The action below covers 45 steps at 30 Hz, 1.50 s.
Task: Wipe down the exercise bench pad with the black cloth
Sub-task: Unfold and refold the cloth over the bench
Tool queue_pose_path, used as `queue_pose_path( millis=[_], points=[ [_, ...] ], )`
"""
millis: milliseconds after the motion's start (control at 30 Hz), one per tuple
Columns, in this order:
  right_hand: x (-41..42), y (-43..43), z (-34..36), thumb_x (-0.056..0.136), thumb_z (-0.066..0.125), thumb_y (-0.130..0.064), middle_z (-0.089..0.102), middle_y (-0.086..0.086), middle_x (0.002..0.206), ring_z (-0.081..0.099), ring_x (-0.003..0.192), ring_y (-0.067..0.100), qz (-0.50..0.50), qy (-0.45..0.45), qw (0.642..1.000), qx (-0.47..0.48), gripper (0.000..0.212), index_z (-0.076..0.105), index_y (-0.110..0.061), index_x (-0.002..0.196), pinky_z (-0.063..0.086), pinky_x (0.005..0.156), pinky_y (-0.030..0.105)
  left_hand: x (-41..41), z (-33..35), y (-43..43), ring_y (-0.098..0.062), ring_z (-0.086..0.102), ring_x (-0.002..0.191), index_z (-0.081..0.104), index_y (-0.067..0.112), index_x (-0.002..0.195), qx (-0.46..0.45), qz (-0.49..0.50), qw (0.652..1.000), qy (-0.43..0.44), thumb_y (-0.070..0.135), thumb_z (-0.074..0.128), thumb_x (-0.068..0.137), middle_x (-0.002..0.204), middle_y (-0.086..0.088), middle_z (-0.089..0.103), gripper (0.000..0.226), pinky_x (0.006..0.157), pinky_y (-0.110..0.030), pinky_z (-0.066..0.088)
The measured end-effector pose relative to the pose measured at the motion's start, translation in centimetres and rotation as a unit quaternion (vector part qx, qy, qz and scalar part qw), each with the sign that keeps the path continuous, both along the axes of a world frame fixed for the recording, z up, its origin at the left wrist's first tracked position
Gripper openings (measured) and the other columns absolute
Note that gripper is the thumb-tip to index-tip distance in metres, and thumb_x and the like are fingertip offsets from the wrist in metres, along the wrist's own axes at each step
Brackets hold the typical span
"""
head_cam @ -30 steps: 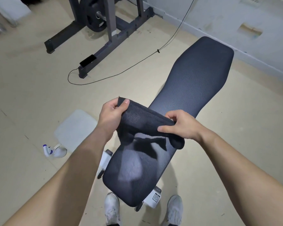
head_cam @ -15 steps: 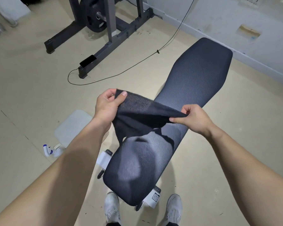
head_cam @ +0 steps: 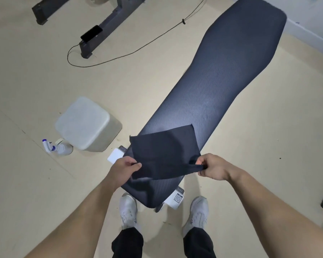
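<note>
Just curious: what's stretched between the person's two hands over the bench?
In the head view, the black cloth spans from the left hand to the right hand, pinched at both near corners, spread above the bench pad.

The long dark navy bench pad [head_cam: 218,94], ribbed and faintly shiny, runs from its narrow rounded near end to a broad far end at the upper right, lying flat. The thin black square cloth [head_cam: 164,153] is spread open over the pad's near part, its far corners fanned out flat and its near edge lifted and pulled taut from left to right.
</note>
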State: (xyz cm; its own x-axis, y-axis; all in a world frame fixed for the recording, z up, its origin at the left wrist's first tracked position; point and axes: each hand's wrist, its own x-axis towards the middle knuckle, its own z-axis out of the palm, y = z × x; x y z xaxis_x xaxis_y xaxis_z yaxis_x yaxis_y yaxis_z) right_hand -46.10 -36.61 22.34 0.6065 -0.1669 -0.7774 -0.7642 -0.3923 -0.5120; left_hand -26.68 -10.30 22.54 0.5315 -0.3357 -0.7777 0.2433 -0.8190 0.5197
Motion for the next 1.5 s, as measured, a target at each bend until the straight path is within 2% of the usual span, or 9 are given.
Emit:
queue_pose_path(
  millis=[100, 267, 700, 833, 933, 1067, 1167, 1300, 1500],
  points=[
    [0.9, -0.3, -1.2, 0.077, 0.057, 0.007, 0.059, -0.009, 0.073, 0.054, 0.071, 0.013, -0.024, 0.004, 1.0, 0.007, 0.03, 0.06, -0.023, 0.072, 0.04, 0.061, 0.015, 0.5, -1.3, 0.8, -0.022, 0.061, 0.062, 0.065, 0.014, 0.081, 0.014, 0.016, 1.0, -0.011, 0.022, 0.069, 0.09, 0.072, -0.005, 0.067, 0.012, 0.079, -0.041, 0.053],
    [5.1, -2.6, -3.1, 0.08, 0.052, 0.008, 0.064, 0.001, 0.074, 0.06, 0.07, 0.019, -0.084, -0.014, 0.996, -0.009, 0.025, 0.064, -0.013, 0.079, 0.05, 0.066, 0.03, 3.3, -3.4, -0.5, -0.03, 0.069, 0.077, 0.067, 0.023, 0.082, -0.021, 0.063, 0.997, -0.048, 0.034, 0.066, 0.08, 0.082, -0.005, 0.071, 0.011, 0.085, -0.046, 0.058],
    [10.2, -4.9, -9.3, 0.092, 0.051, -0.01, 0.07, -0.002, 0.095, 0.063, 0.095, 0.02, -0.166, -0.044, 0.975, -0.143, 0.02, 0.067, -0.023, 0.089, 0.042, 0.082, 0.022, 5.9, -10.5, -4.0, -0.018, 0.063, 0.082, 0.06, 0.028, 0.089, -0.005, 0.143, 0.984, -0.107, 0.035, 0.061, 0.088, 0.085, 0.008, 0.064, 0.007, 0.086, -0.046, 0.058],
    [10.1, -2.6, -10.4, 0.086, 0.065, -0.023, 0.058, 0.011, 0.116, 0.057, 0.107, 0.034, -0.194, -0.087, 0.92, -0.33, 0.027, 0.059, -0.018, 0.112, 0.046, 0.094, 0.039, 5.6, -11.2, -4.2, -0.024, 0.061, 0.099, 0.06, 0.022, 0.106, 0.063, 0.056, 0.974, -0.212, 0.029, 0.064, 0.09, 0.105, 0.003, 0.06, 0.018, 0.082, -0.035, 0.049],
    [10.1, 2.6, -9.8, 0.078, 0.063, -0.02, 0.056, 0.013, 0.107, 0.055, 0.096, 0.036, -0.104, -0.115, 0.875, -0.459, 0.03, 0.058, -0.017, 0.106, 0.048, 0.081, 0.046, 5.7, -11.4, -4.2, -0.024, 0.054, 0.117, 0.053, 0.026, 0.134, 0.089, -0.058, 0.961, -0.255, 0.026, 0.066, 0.09, 0.132, 0.002, 0.055, 0.046, 0.092, -0.041, 0.049],
    [9.7, 12.0, -8.7, 0.082, 0.057, -0.029, 0.059, 0.002, 0.101, 0.059, 0.097, 0.029, 0.072, -0.157, 0.962, -0.211, 0.022, 0.062, -0.022, 0.102, 0.05, 0.08, 0.04, 6.6, -10.5, -4.8, -0.025, 0.059, 0.106, 0.064, 0.022, 0.115, 0.109, -0.134, 0.95, -0.26, 0.022, 0.065, 0.087, 0.112, 0.0, 0.063, 0.028, 0.087, -0.036, 0.049],
    [9.6, 17.9, -8.5, 0.076, 0.066, -0.056, 0.049, -0.002, 0.117, 0.049, 0.109, 0.023, 0.011, -0.064, 0.984, -0.167, 0.06, 0.053, -0.023, 0.123, 0.045, 0.091, 0.041, 6.9, -8.4, -5.7, -0.02, 0.065, 0.08, 0.069, 0.015, 0.094, 0.065, -0.06, 0.983, -0.162, 0.018, 0.068, 0.081, 0.09, 0.0, 0.066, 0.013, 0.076, -0.031, 0.055],
    [11.6, 21.3, -8.0, 0.051, 0.064, -0.082, 0.045, -0.003, 0.109, 0.049, 0.105, 0.022, -0.253, 0.05, 0.944, -0.204, 0.085, 0.045, -0.023, 0.11, 0.047, 0.086, 0.043, 6.0, -4.7, -6.2, -0.014, 0.07, 0.059, 0.065, 0.006, 0.092, -0.032, 0.126, 0.984, 0.122, 0.005, 0.067, 0.086, 0.082, -0.008, 0.068, 0.007, 0.058, -0.023, 0.058],
    [10.8, 18.5, -7.8, 0.087, 0.057, -0.022, 0.057, 0.009, 0.103, 0.057, 0.091, 0.031, -0.335, -0.025, 0.937, -0.09, 0.012, 0.055, -0.012, 0.094, 0.042, 0.075, 0.036, 5.3, -2.7, -7.7, -0.027, 0.073, 0.065, 0.062, 0.002, 0.095, -0.068, 0.193, 0.964, 0.172, 0.0, 0.064, 0.086, 0.092, -0.021, 0.067, 0.01, 0.058, -0.026, 0.06]
  ],
)
